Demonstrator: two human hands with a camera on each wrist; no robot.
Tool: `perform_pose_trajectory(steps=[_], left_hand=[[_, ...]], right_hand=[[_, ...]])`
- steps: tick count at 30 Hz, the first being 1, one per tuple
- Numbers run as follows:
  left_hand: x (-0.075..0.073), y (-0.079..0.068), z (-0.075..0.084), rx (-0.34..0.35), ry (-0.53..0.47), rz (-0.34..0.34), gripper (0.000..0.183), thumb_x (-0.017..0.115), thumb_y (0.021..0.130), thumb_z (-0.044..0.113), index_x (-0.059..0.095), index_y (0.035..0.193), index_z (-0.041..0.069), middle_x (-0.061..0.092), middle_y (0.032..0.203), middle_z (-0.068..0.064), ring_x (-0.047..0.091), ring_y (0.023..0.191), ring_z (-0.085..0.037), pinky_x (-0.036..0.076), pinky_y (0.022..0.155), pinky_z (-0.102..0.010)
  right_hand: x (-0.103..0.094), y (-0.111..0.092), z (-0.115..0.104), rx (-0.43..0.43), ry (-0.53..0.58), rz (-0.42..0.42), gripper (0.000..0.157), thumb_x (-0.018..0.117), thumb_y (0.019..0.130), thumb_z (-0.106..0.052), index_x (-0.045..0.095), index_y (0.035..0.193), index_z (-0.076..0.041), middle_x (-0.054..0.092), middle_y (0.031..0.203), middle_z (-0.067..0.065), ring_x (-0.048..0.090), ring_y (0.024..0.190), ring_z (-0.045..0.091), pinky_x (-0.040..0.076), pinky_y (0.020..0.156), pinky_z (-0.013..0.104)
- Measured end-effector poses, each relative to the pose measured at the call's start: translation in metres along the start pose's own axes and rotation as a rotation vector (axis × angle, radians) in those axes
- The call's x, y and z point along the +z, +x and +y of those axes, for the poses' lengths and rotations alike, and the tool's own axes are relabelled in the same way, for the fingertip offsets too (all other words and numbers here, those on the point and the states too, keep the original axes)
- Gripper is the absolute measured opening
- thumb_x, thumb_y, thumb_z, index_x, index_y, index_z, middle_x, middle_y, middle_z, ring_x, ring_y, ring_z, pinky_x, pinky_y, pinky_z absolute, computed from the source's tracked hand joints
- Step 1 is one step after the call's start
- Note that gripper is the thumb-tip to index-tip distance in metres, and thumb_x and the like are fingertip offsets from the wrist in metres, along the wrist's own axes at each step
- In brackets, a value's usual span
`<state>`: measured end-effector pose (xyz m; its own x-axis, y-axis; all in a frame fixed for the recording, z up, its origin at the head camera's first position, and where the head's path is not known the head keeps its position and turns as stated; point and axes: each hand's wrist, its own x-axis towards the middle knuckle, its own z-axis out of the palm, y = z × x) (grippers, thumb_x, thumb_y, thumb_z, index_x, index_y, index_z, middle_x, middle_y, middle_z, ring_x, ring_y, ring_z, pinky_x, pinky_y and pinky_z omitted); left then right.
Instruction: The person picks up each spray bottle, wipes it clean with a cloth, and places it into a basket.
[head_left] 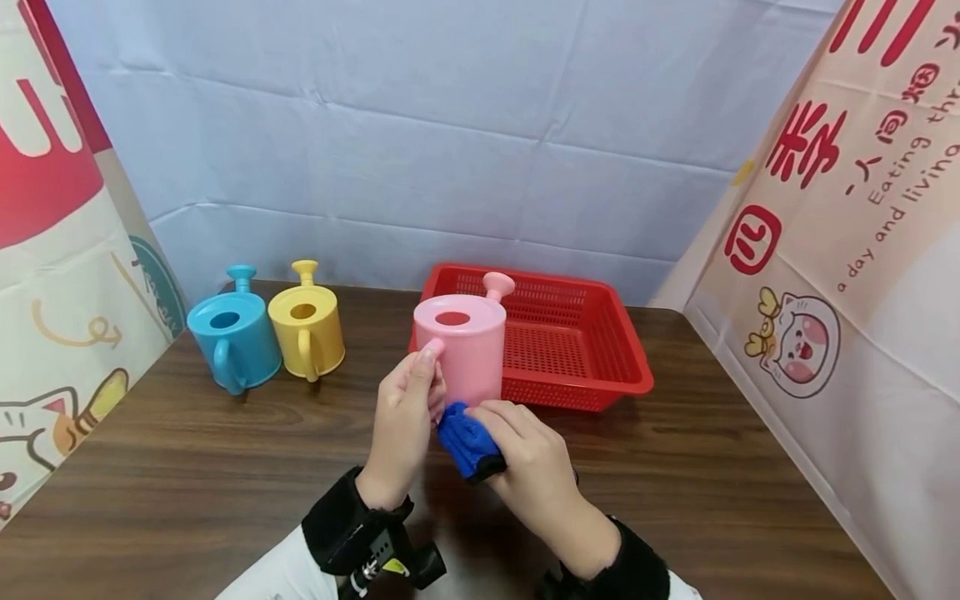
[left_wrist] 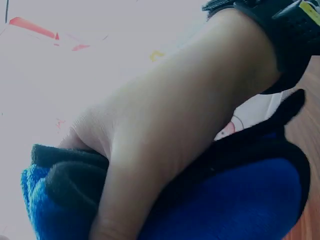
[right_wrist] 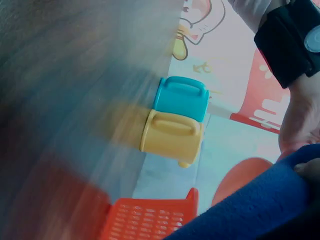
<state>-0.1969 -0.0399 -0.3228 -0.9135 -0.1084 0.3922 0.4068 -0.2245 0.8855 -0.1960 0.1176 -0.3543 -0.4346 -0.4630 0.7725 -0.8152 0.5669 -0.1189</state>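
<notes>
A pink watering can is held up above the table in the head view, its spout pointing away. My left hand grips it by the handle, thumb on top. In my right hand is a blue cloth with a dark edge, bunched under the fingers at the can's lower side. The left wrist view shows the right hand up close, holding the folded cloth. In the right wrist view, the cloth hides much of the pink can, and the left hand appears beyond it.
A red plastic basket stands behind the pink can, toward the back of the wooden table. Blue and yellow watering cans stand side by side at the back left. Printed cloth sheets hang around the table.
</notes>
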Motion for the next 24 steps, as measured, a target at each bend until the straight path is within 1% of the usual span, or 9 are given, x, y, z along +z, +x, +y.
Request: perform_pose_trajectory(steps=[5, 9, 11, 14, 16, 18, 21, 24], left_hand=[[0.000, -0.002, -0.002, 0.013, 0.043, -0.036, 0.036, 0.041, 0.101, 0.026, 0.043, 0.077, -0.001, 0.031, 0.058, -0.007, 0.033, 0.050, -0.019, 0.030, 0.049, -0.023], [0.000, -0.005, -0.006, 0.018, 0.048, -0.065, 0.037, 0.042, 0.101, 0.024, 0.042, 0.074, -0.001, 0.031, 0.057, -0.005, 0.031, 0.049, -0.016, 0.026, 0.048, -0.023], [0.001, -0.007, -0.008, 0.001, 0.043, -0.074, 0.037, 0.043, 0.100, 0.023, 0.042, 0.074, -0.002, 0.031, 0.057, -0.005, 0.031, 0.049, -0.014, 0.025, 0.047, -0.023], [0.003, -0.009, -0.010, -0.043, 0.046, -0.088, 0.036, 0.044, 0.100, 0.024, 0.043, 0.075, -0.002, 0.031, 0.057, -0.006, 0.031, 0.049, -0.014, 0.026, 0.046, -0.022], [0.004, -0.010, -0.010, -0.069, 0.047, -0.096, 0.035, 0.045, 0.100, 0.025, 0.044, 0.076, -0.002, 0.031, 0.057, -0.008, 0.031, 0.049, -0.015, 0.027, 0.046, -0.023], [0.004, -0.011, -0.010, -0.083, 0.051, -0.102, 0.035, 0.045, 0.099, 0.026, 0.044, 0.077, -0.002, 0.032, 0.057, -0.009, 0.031, 0.049, -0.015, 0.028, 0.046, -0.023], [0.004, -0.012, -0.011, -0.094, 0.050, -0.097, 0.036, 0.045, 0.099, 0.026, 0.045, 0.078, -0.002, 0.032, 0.057, -0.009, 0.032, 0.049, -0.015, 0.028, 0.046, -0.022], [0.003, -0.012, -0.012, -0.098, 0.040, -0.090, 0.036, 0.044, 0.100, 0.026, 0.045, 0.078, -0.003, 0.031, 0.057, -0.008, 0.032, 0.049, -0.015, 0.028, 0.046, -0.022]], right_hand=[[-0.006, 0.003, 0.004, 0.023, 0.019, 0.001, 0.057, 0.087, 0.059, -0.005, 0.062, 0.110, -0.009, 0.063, 0.106, 0.005, 0.060, 0.093, 0.020, 0.050, 0.081, 0.039], [-0.015, 0.011, 0.007, 0.043, 0.027, 0.035, 0.055, 0.086, 0.061, -0.003, 0.063, 0.111, -0.008, 0.063, 0.106, 0.007, 0.060, 0.095, 0.022, 0.050, 0.083, 0.040], [-0.021, 0.016, 0.009, 0.053, 0.029, 0.068, 0.052, 0.083, 0.064, 0.000, 0.062, 0.111, -0.007, 0.063, 0.107, 0.008, 0.059, 0.098, 0.023, 0.048, 0.085, 0.041], [-0.030, 0.024, 0.013, 0.069, 0.033, 0.137, 0.049, 0.079, 0.066, 0.004, 0.062, 0.111, -0.005, 0.062, 0.108, 0.010, 0.059, 0.100, 0.025, 0.046, 0.089, 0.040], [-0.035, 0.027, 0.015, 0.081, 0.035, 0.172, 0.049, 0.078, 0.066, 0.005, 0.062, 0.111, -0.004, 0.062, 0.108, 0.011, 0.058, 0.101, 0.026, 0.044, 0.092, 0.037], [-0.038, 0.028, 0.017, 0.080, 0.036, 0.192, 0.051, 0.079, 0.064, 0.006, 0.062, 0.111, -0.003, 0.062, 0.108, 0.012, 0.058, 0.100, 0.027, 0.043, 0.093, 0.035], [-0.036, 0.025, 0.017, 0.061, 0.024, 0.177, 0.052, 0.080, 0.063, 0.005, 0.062, 0.111, -0.004, 0.062, 0.108, 0.012, 0.058, 0.101, 0.027, 0.044, 0.092, 0.036], [-0.030, 0.019, 0.015, 0.022, 0.012, 0.136, 0.052, 0.081, 0.063, 0.003, 0.063, 0.111, -0.006, 0.063, 0.108, 0.011, 0.059, 0.098, 0.026, 0.047, 0.087, 0.040]])
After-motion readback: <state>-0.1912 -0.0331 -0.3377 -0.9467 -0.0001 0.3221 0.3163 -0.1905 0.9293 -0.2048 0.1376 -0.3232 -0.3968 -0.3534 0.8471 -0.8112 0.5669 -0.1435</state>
